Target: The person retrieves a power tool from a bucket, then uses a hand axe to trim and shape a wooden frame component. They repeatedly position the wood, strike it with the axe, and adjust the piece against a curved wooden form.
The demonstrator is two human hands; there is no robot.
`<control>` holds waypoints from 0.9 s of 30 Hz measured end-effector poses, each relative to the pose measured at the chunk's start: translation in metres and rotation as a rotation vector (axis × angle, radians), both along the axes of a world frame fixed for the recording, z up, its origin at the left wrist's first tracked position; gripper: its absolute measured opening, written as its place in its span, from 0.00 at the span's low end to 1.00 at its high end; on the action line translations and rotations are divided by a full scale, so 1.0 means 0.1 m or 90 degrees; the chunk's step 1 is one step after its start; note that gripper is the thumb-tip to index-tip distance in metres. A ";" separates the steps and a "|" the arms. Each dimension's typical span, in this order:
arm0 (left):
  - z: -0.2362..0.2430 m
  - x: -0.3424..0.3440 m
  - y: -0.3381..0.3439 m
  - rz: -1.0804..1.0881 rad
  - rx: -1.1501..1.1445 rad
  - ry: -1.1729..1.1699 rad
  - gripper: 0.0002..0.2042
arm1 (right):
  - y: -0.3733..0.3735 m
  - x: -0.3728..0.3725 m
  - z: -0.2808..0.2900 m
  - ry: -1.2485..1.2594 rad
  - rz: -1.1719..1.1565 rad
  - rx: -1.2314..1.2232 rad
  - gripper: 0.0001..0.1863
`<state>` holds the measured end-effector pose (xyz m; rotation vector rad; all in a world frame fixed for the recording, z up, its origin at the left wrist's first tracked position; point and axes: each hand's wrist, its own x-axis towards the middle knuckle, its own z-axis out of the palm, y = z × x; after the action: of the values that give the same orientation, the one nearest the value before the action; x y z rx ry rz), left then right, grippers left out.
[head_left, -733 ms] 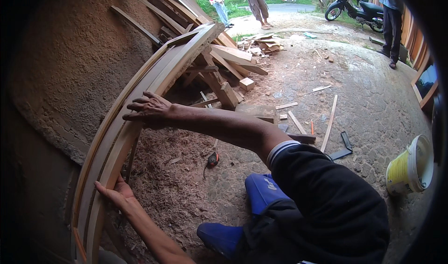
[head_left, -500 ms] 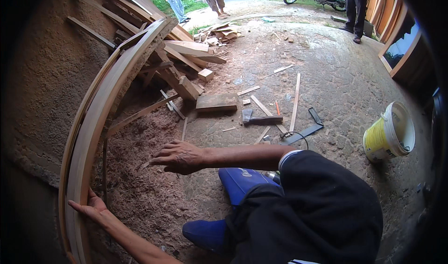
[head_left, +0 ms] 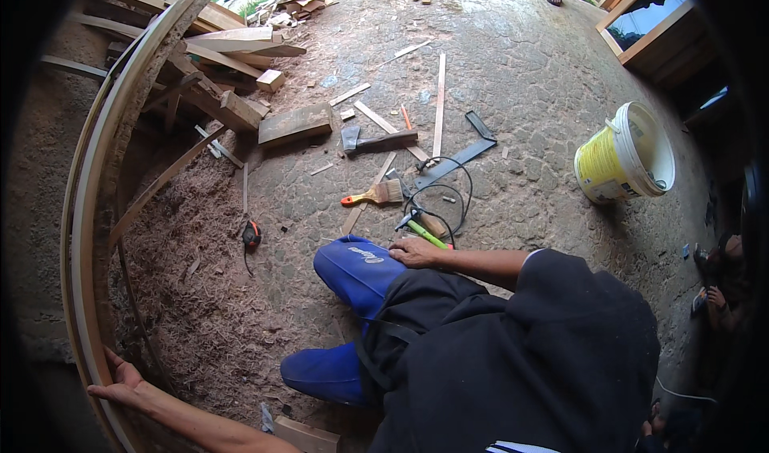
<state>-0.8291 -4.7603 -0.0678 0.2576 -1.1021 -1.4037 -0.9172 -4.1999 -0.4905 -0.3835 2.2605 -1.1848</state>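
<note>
The right hand (head_left: 414,252) is lying loosely curled, gripping nothing, beside a green-handled tool (head_left: 425,233) near the blue knee (head_left: 358,267), a paintbrush (head_left: 375,194), hatchet (head_left: 378,141) and yellow bucket (head_left: 623,153) farther off, while the spread left hand (head_left: 118,382) is pressing the curved wooden frame (head_left: 90,205) at near left.

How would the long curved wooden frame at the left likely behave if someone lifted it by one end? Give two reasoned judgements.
The curved wooden frame is long and made of thin layered strips, so it would probably flex and sag rather than stay rigid. Its length suggests it is awkward and fairly heavy for one grip; the left hand rests only on its lower end, so the far end would likely swing.
</note>
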 end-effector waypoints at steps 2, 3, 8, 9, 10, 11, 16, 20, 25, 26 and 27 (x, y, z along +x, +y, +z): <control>0.01 0.06 0.01 -0.011 0.037 0.026 0.36 | -0.03 0.02 0.04 -0.021 0.014 0.008 0.28; 0.01 0.08 0.00 -0.021 0.036 0.036 0.35 | -0.07 0.04 0.08 -0.019 0.015 0.014 0.29; -0.03 0.29 -0.17 -0.024 0.036 0.101 0.34 | -0.39 0.03 0.48 0.109 0.105 0.007 0.35; -0.04 0.35 -0.21 -0.009 0.029 0.106 0.34 | -0.50 0.02 0.58 0.150 0.148 0.037 0.36; -0.04 0.38 -0.25 0.009 0.023 0.132 0.35 | -0.61 0.01 0.69 0.174 0.206 0.056 0.37; -0.05 0.42 -0.27 0.013 0.019 0.147 0.35 | -0.71 -0.02 0.77 0.179 0.276 0.106 0.38; -0.08 0.51 -0.21 0.029 -0.011 0.128 0.35 | -1.18 -0.34 0.88 0.227 0.394 0.108 0.42; -0.12 0.50 -0.05 0.010 -0.014 0.109 0.35 | -1.48 -0.37 0.98 0.420 0.504 0.104 0.35; -0.16 0.44 0.25 0.045 -0.003 0.156 0.28 | -1.48 0.01 1.47 0.360 0.640 0.085 0.32; -0.13 0.45 0.29 0.070 0.073 0.151 0.27 | -1.50 0.05 1.57 0.344 0.659 0.085 0.31; -0.09 0.45 0.34 0.051 0.096 0.152 0.26 | -1.50 0.09 1.65 0.308 0.677 0.110 0.32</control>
<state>-0.7840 -4.7263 -0.0766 0.2324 -0.7833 -1.4076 -0.9081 -4.3500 -0.3251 -1.6663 1.9570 -0.3411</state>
